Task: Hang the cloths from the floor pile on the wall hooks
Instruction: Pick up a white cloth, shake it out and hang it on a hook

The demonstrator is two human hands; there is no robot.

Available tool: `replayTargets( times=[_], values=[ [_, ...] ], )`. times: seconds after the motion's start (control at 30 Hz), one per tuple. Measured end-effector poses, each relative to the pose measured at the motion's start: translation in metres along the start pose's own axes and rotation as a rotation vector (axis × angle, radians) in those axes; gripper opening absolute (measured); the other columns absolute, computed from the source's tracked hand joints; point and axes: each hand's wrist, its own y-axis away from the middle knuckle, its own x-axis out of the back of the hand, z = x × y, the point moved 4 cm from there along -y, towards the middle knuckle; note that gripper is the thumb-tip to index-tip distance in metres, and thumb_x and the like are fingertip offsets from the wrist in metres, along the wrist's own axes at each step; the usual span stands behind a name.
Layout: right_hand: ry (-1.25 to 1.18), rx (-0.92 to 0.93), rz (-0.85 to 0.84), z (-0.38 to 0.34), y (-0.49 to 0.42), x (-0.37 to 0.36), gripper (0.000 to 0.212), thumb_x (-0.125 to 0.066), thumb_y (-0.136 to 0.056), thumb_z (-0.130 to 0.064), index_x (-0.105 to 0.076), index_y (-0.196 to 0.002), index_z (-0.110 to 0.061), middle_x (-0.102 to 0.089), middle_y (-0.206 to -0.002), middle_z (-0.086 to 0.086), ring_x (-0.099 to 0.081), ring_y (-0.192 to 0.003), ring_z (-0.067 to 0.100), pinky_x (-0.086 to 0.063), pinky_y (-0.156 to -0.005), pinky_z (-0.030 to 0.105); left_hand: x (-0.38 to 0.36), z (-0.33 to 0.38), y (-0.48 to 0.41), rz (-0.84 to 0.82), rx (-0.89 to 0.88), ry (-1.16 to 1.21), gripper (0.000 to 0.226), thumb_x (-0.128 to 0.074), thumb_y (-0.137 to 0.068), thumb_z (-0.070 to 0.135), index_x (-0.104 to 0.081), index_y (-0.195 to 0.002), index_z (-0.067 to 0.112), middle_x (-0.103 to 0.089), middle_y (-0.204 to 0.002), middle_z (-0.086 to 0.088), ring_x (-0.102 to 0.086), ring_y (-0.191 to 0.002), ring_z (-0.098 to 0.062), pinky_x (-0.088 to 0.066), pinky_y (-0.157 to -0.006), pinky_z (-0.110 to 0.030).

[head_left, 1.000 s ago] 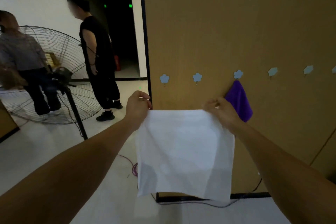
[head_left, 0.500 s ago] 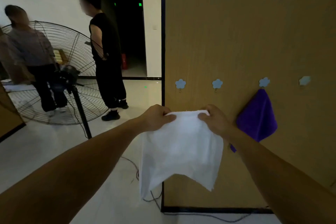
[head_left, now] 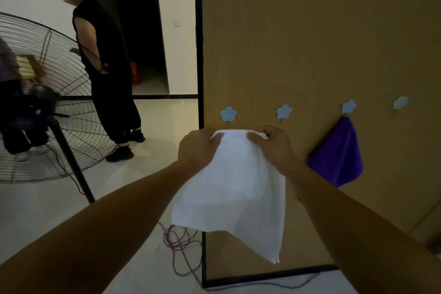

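Wood panel [head_left: 310,31]: bears the flower hooks; we take the left-end hook [head_left: 228,114] as landmark.
White cloth [head_left: 238,186]: just below that hook; we judge it light, limp, unbreakable; long axis hangs downward, one corner lowest.
Purple cloth [head_left: 336,157]: hung two hooks right of it.
Grip: left hand [head_left: 198,148] and right hand [head_left: 274,145] pinch the top hem, the best hold, just under the hook.

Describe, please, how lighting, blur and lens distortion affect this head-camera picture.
Head view: dim light overall, the white cloth brightest, the doorway nearly black. Head view: a green glint reflects off the glossy floor. Head view: wide-angle stretch enlarges the forearms near the edges; the rightmost hook looks soft.
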Motion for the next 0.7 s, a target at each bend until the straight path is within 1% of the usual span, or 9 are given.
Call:
replayTargets(
  times=[0.1,0.17,0.23,0.33,0.47,0.53,0.6,0.67,0.7],
  values=[
    [0.015,0.027,0.060,-0.002,-0.025,-0.015,0.024,-0.070,-0.084,-0.040,-0.070,-0.094,-0.017,-0.068,-0.089,-0.007,-0.063,-0.088,0.013,-0.044,-0.069,0.023,-0.008,-0.006,-0.017,0.071,0.070,-0.038,0.036,-0.039,-0.098,0.045,-0.062,-0.094,0.019,-0.062,-0.080,0.001,-0.062,-0.075,-0.019,-0.052,-0.071,-0.032],
    [0.040,0.022,0.088,0.000,-0.043,-0.024,0.027,-0.069,-0.085,-0.040,-0.070,-0.097,-0.016,-0.069,-0.091,-0.005,-0.064,-0.089,0.015,-0.046,-0.072,0.026,-0.014,-0.010,-0.027,0.098,0.125,-0.038,0.031,-0.043,-0.097,0.043,-0.063,-0.096,0.019,-0.066,-0.085,-0.001,-0.064,-0.078,-0.021,-0.053,-0.074,-0.033],
    [0.067,0.026,0.119,0.003,-0.058,-0.033,0.029,-0.069,-0.085,-0.040,-0.071,-0.099,-0.015,-0.072,-0.093,0.002,-0.065,-0.089,0.019,-0.051,-0.075,0.031,-0.021,-0.014,-0.033,0.115,0.171,-0.022,0.033,-0.041,-0.097,0.046,-0.063,-0.098,0.021,-0.067,-0.086,0.000,-0.064,-0.079,-0.022,-0.054,-0.075,-0.035],
    [0.085,0.015,0.142,0.010,-0.074,-0.044,0.027,-0.068,-0.084,-0.043,-0.072,-0.096,-0.019,-0.073,-0.091,0.002,-0.066,-0.086,0.021,-0.052,-0.073,0.031,-0.032,-0.020,-0.041,0.112,0.221,-0.023,0.037,-0.039,-0.097,0.048,-0.063,-0.102,0.021,-0.067,-0.088,-0.001,-0.064,-0.081,-0.023,-0.053,-0.077,-0.036],
    [0.117,-0.009,0.157,0.021,-0.082,-0.056,0.027,-0.066,-0.084,-0.048,-0.070,-0.088,-0.022,-0.071,-0.082,0.001,-0.066,-0.077,0.021,-0.055,-0.069,0.035,-0.046,-0.026,-0.047,0.114,0.299,-0.044,0.040,-0.036,-0.097,0.050,-0.062,-0.090,0.020,-0.061,-0.077,0.002,-0.063,-0.075,-0.022,-0.054,-0.072,-0.034],
    [0.140,-0.019,0.152,0.026,-0.081,-0.060,0.028,-0.066,-0.083,-0.049,-0.069,-0.087,-0.022,-0.071,-0.080,0.000,-0.066,-0.075,0.019,-0.054,-0.066,0.033,-0.053,-0.027,-0.047,0.083,0.366,-0.032,0.044,-0.036,-0.095,0.052,-0.064,-0.087,0.019,-0.061,-0.075,0.002,-0.062,-0.073,-0.022,-0.054,-0.071,-0.033],
    [0.120,-0.066,0.120,0.033,-0.081,-0.062,0.026,-0.068,-0.081,-0.048,-0.068,-0.087,-0.022,-0.070,-0.081,-0.002,-0.065,-0.075,0.017,-0.053,-0.066,0.031,-0.064,-0.031,-0.043,-0.007,0.454,0.070,0.044,-0.044,-0.092,0.053,-0.066,-0.079,0.017,-0.064,-0.073,-0.001,-0.064,-0.073,-0.024,-0.054,-0.068,-0.032],
    [0.028,-0.137,0.087,0.039,-0.080,-0.065,0.022,-0.072,-0.078,-0.043,-0.064,-0.083,-0.023,-0.068,-0.081,-0.006,-0.065,-0.076,0.015,-0.054,-0.068,0.032,-0.074,-0.036,-0.038,-0.093,0.600,0.360,0.039,-0.061,-0.083,0.049,-0.068,-0.075,0.012,-0.068,-0.075,-0.005,-0.066,-0.076,-0.026,-0.055,-0.067,-0.035],
    [-0.001,-0.162,0.079,0.040,-0.078,-0.067,0.020,-0.073,-0.077,-0.041,-0.061,-0.080,-0.025,-0.067,-0.080,-0.007,-0.065,-0.077,0.014,-0.054,-0.068,0.032,-0.078,-0.037,-0.037,-0.115,0.698,0.544,0.035,-0.069,-0.078,0.045,-0.069,-0.080,0.010,-0.069,-0.080,-0.006,-0.067,-0.079,-0.025,-0.055,-0.068,-0.035]
  ],
)
